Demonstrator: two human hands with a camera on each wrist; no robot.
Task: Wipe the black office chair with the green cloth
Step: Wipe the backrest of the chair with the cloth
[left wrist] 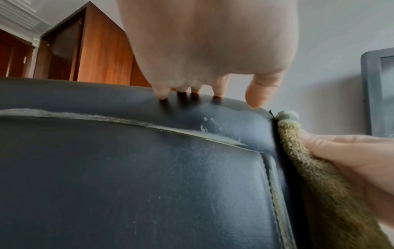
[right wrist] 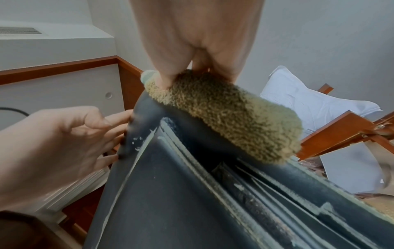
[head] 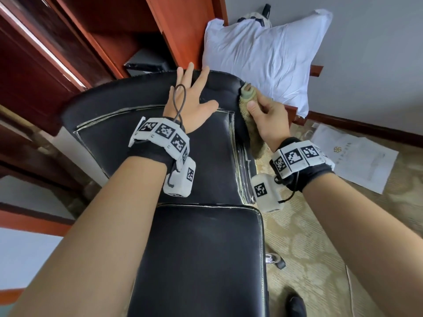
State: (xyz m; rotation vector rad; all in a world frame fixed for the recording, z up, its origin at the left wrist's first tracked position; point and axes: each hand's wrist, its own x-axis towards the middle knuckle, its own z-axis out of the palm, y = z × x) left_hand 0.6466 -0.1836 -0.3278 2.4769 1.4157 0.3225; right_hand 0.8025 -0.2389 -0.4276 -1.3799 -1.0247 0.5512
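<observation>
The black office chair [head: 142, 124] fills the middle of the head view, its worn backrest [left wrist: 149, 176] towards me and its seat [head: 201, 259] below. My left hand [head: 192, 99] lies flat on the top of the backrest, fingers straight and reaching over its upper edge [left wrist: 183, 99]. My right hand [head: 267, 117] grips the fuzzy olive-green cloth [head: 249, 124] and presses it against the backrest's upper right side edge [right wrist: 192, 134]. The cloth [right wrist: 230, 114] hangs down along that edge, its paler hem [left wrist: 286, 116] at the top corner.
A white pillow [head: 263, 56] leans on a wooden frame [head: 317, 70] just behind the chair's right corner. Red-brown wooden furniture [head: 68, 53] stands to the left and behind. Papers [head: 357, 156] lie on the patterned carpet [head: 320, 259] at right. A dark screen [left wrist: 379, 91] hangs on the wall.
</observation>
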